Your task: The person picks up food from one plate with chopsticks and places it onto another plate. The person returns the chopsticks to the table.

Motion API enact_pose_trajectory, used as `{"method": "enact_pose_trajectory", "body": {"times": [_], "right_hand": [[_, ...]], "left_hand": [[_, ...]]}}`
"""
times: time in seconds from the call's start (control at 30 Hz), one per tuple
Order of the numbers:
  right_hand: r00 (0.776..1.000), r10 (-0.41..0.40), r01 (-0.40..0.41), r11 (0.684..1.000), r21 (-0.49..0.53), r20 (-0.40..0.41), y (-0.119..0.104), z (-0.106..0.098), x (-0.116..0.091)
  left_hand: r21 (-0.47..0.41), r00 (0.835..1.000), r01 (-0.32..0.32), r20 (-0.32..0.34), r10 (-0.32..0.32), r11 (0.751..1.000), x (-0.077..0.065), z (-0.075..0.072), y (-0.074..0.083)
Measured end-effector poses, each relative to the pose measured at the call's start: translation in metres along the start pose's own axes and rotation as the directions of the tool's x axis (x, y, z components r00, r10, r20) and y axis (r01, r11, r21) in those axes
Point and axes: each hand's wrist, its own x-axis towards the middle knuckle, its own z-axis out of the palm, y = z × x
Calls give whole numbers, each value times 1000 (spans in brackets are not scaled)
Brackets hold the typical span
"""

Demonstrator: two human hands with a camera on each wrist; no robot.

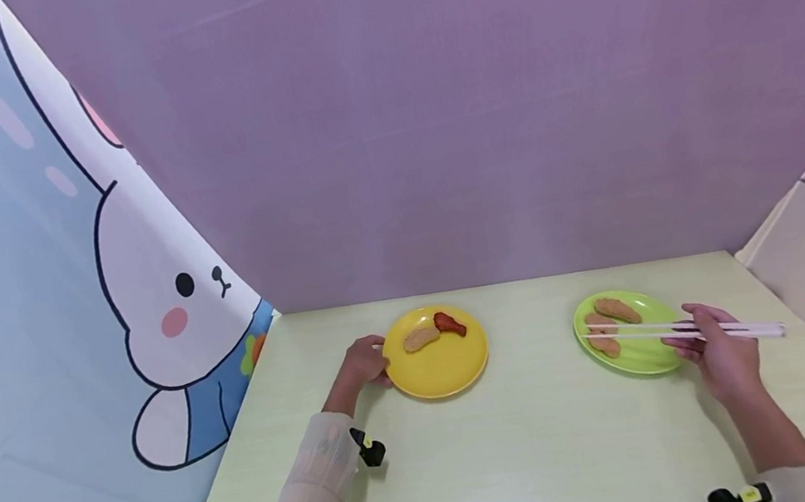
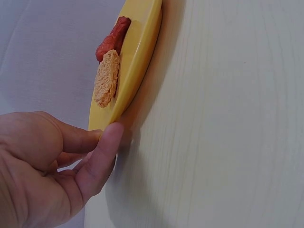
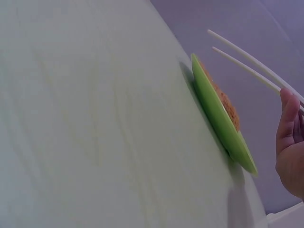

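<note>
With thumb and fingers, my left hand [image 1: 366, 362] pinches the left rim of a yellow plate [image 1: 440, 374]. A red toy-like chicken drumstick [image 1: 449, 324] and a tan, rough-textured food piece [image 2: 107, 80] lie on that plate. My right hand [image 1: 726, 358] holds a pair of white chopsticks [image 1: 642, 331]. Their tips, slightly apart, hover above a green plate [image 1: 647, 353] and grip nothing; the right wrist view shows a gap above the food. On the green plate lie a tan oblong piece [image 1: 617, 310] and more tan food [image 1: 605, 347], partly behind the chopsticks.
Both plates stand on a pale wood-grain table [image 1: 533, 453], with a stretch of tabletop between them. A purple cloth wall [image 1: 433, 130] rises at the back edge. On the left hangs a blue panel with a rabbit picture [image 1: 160, 306].
</note>
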Motion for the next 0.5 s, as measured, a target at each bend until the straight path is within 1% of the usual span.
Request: {"method": "enact_pose_trajectory", "body": {"times": [0.13, 0.27, 0.5], "right_hand": [[1000, 5, -5, 1000, -9, 10, 3, 8, 4], [999, 6, -6, 1000, -14, 34, 7, 16, 7], [999, 30, -28, 998, -57, 27, 13, 30, 13]], "left_hand": [[10, 1000, -10, -6, 10, 1000, -2, -1, 1], [9, 1000, -2, -5, 2, 1000, 0, 0, 1], [-10, 1000, 14, -1, -14, 1000, 2, 1, 1]]}}
